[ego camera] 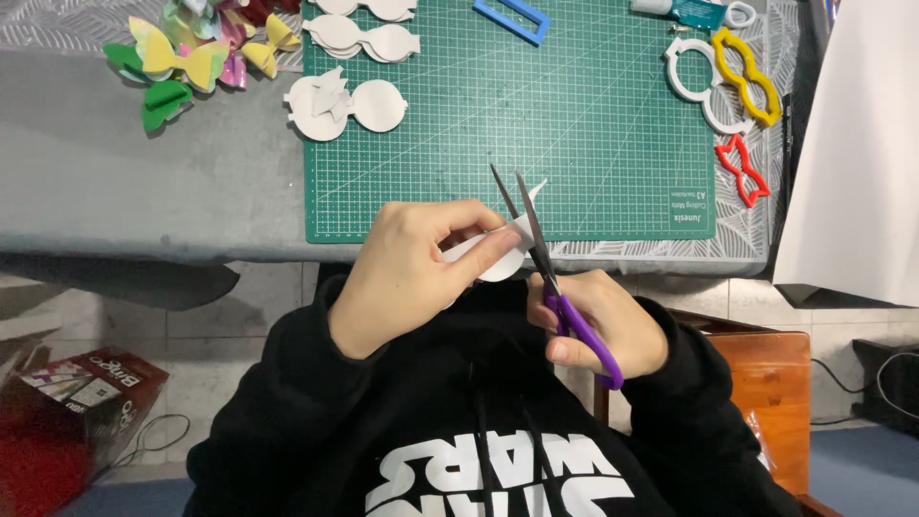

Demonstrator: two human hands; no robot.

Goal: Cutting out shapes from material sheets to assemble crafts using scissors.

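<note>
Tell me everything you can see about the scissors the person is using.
The scissors have a purple plastic handle and two slim, dark, pointed blades, open in a narrow V that points away from the person, over the near edge of the green cutting mat. The right hand grips the handle. The blades straddle a white paper piece pinched in the left hand.

One package, one printed label
Red cardboard box [72,402] on floor lower left, white and black panels; white print block [691,205] on green mat corner
</note>
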